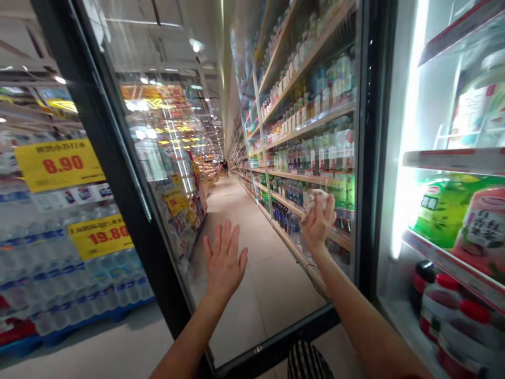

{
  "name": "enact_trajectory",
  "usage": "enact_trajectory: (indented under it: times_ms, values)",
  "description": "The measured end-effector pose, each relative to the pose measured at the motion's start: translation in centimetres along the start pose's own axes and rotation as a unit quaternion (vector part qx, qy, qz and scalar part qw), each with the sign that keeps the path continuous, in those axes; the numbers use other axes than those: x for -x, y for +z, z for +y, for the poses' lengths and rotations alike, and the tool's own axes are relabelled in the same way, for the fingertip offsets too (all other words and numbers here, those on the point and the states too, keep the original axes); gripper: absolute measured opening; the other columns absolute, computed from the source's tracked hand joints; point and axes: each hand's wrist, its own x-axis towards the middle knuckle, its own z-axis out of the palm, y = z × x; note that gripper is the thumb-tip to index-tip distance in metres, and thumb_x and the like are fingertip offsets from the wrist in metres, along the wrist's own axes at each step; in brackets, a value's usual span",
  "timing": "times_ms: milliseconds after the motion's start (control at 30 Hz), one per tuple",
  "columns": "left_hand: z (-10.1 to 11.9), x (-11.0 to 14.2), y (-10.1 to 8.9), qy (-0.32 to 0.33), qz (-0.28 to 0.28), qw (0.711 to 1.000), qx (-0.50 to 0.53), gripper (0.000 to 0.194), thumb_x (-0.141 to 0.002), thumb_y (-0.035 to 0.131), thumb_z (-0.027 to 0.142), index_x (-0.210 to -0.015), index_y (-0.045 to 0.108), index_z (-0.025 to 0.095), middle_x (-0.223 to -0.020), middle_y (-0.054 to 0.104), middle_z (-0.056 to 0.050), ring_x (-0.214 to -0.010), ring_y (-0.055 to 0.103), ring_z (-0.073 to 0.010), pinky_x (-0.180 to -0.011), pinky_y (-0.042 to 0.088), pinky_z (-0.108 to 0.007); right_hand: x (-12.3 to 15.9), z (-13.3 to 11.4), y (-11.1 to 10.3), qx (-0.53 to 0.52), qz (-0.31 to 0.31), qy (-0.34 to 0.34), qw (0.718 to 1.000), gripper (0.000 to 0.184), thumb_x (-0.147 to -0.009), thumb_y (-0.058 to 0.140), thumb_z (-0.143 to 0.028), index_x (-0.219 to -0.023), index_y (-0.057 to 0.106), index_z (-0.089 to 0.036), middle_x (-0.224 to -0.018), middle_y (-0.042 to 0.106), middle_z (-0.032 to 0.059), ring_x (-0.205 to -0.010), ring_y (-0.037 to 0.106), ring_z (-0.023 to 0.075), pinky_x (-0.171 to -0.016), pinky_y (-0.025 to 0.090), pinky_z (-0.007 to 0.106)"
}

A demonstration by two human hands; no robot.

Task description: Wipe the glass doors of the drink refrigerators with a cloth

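A glass door (260, 295) with a black frame stands swung out in front of me. My left hand (225, 259) is spread, palm toward the pane, and seems to lie flat on it. Higher up and to the right, my right hand (317, 223) is closed around a crumpled whitish cloth (317, 197) held at the glass. Most of the cloth is hidden behind my fingers. Rows of bottles (290, 123) on shelves show through or in the pane; I cannot tell which is reflection.
Right of me is a lit cooler with green drink packs (444, 210) on a shelf (457, 263) and red-capped bottles (442, 300) below. On the left, stacked water bottles (51, 279) carry yellow price signs (59, 164). A striped garment (307, 363) shows at the bottom.
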Motion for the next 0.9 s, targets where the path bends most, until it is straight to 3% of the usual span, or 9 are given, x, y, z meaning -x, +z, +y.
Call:
enact_trajectory:
  times_ms: [100,233,333,400,500,567,733,833,900]
  values:
    - [0.0,0.2,0.3,0.002,0.021,1.000,0.014,0.063,-0.082,0.049,0.025,-0.139,0.022,0.019,-0.142,0.028,-0.013,-0.135,0.016,-0.0257,-0.107,0.013,-0.057,0.1,-0.9,-0.1,-0.034,0.021,0.026,0.999,0.048,-0.087,0.032,-0.023,-0.135,0.035,-0.022,-0.148,0.017,0.0116,-0.134,0.021,0.0289,-0.102,0.027,0.057]
    - [-0.2,0.3,0.5,0.008,0.021,0.999,0.023,0.062,-0.082,0.049,0.024,-0.138,0.023,0.020,-0.143,0.026,-0.011,-0.135,0.017,-0.0255,-0.107,0.012,-0.056,3.3,-6.4,0.0,-0.067,-0.117,-0.175,0.975,0.051,-0.084,0.039,-0.021,-0.135,0.034,-0.027,-0.147,0.022,0.0060,-0.136,0.018,0.0264,-0.107,0.025,0.050]
    - [-0.6,0.3,0.4,0.016,0.011,1.000,0.016,0.063,-0.082,0.049,0.024,-0.139,0.022,0.021,-0.143,0.026,-0.010,-0.135,0.017,-0.0251,-0.108,0.013,-0.055,4.2,-6.5,-0.1,-0.059,-0.155,-0.257,0.952,0.047,-0.083,0.042,-0.021,-0.129,0.043,-0.030,-0.142,0.034,0.0042,-0.134,0.023,0.0243,-0.109,0.020,0.048]
    - [-0.7,0.4,0.3,0.023,0.009,1.000,0.011,0.064,-0.082,0.049,0.025,-0.139,0.020,0.022,-0.143,0.025,-0.010,-0.135,0.017,-0.0248,-0.108,0.013,-0.055,3.3,-4.0,-0.4,-0.029,-0.132,-0.238,0.962,0.046,-0.083,0.041,-0.020,-0.128,0.044,-0.032,-0.142,0.035,0.0041,-0.133,0.026,0.0238,-0.108,0.020,0.049]
    - [-0.6,0.4,0.2,0.021,0.008,1.000,0.008,0.065,-0.082,0.050,0.026,-0.139,0.020,0.021,-0.142,0.027,-0.011,-0.135,0.017,-0.0250,-0.108,0.014,-0.054,1.0,0.5,-0.7,0.022,-0.062,-0.120,0.991,0.048,-0.086,0.036,-0.020,-0.134,0.036,-0.028,-0.145,0.028,0.0090,-0.133,0.025,0.0258,-0.105,0.023,0.053]
    - [-0.5,0.5,0.3,0.015,0.009,1.000,0.004,0.066,-0.081,0.051,0.026,-0.139,0.020,0.021,-0.142,0.028,-0.011,-0.135,0.017,-0.0251,-0.108,0.014,-0.054,-0.2,1.8,-0.7,0.036,-0.023,-0.056,0.998,0.051,-0.087,0.032,-0.021,-0.138,0.028,-0.025,-0.146,0.024,0.0123,-0.134,0.023,0.0273,-0.103,0.024,0.056]
    - [-0.5,0.5,0.6,0.010,0.009,1.000,0.004,0.065,-0.081,0.052,0.026,-0.138,0.023,0.021,-0.142,0.027,-0.010,-0.135,0.018,-0.0248,-0.108,0.013,-0.053,-0.4,-1.6,0.2,0.000,-0.045,-0.135,0.990,0.058,-0.086,0.032,-0.026,-0.141,0.015,-0.024,-0.145,0.027,0.0111,-0.136,0.015,0.0265,-0.105,0.018,0.055]
    - [-0.6,0.6,0.8,0.015,0.017,1.000,0.010,0.065,-0.080,0.052,0.026,-0.138,0.023,0.022,-0.143,0.026,-0.010,-0.135,0.018,-0.0251,-0.109,0.012,-0.052,-0.4,-3.8,0.9,-0.006,-0.060,-0.135,0.989,0.056,-0.086,0.033,-0.029,-0.140,0.021,-0.024,-0.145,0.027,0.0092,-0.137,0.013,0.0270,-0.107,0.015,0.054]
    - [-0.6,0.6,0.8,0.016,0.014,1.000,0.003,0.066,-0.080,0.052,0.027,-0.139,0.022,0.021,-0.143,0.026,-0.010,-0.135,0.017,-0.0249,-0.109,0.012,-0.052,-0.6,-3.4,0.8,0.000,-0.081,-0.145,0.986,0.052,-0.085,0.034,-0.029,-0.137,0.030,-0.025,-0.146,0.026,0.0074,-0.137,0.014,0.0266,-0.107,0.014,0.053]
